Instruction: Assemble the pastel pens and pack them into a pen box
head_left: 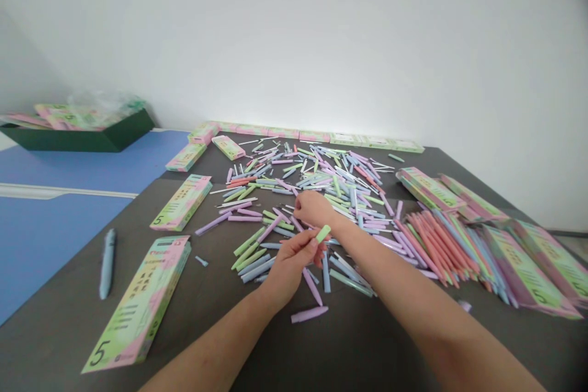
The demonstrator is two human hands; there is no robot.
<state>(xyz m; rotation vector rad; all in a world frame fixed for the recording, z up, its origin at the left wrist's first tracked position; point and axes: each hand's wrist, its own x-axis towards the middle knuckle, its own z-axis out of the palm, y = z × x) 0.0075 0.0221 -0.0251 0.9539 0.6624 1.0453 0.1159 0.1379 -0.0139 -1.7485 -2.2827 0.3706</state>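
Note:
My left hand (289, 266) is closed, with a light green pen barrel (323, 233) pinched between thumb and fingers; only one end of it shows. Just beyond, my right hand (315, 208) reaches over the left into the spread of loose pen parts (316, 180). Its fingers are curled together low over the pile, and whatever they grip is hidden. Purple, green, blue and white pieces lie around both hands. A purple barrel (309, 315) rests on the dark table nearest me, below the left hand.
Printed pen boxes (138, 300) line the left side and the back edge. On the right, a heap of coral barrels (441, 245) lies beside more boxes (528, 263). A blue pen (107, 263) sits at the left edge. A dark green tray (114, 135) holds packaging on a blue surface.

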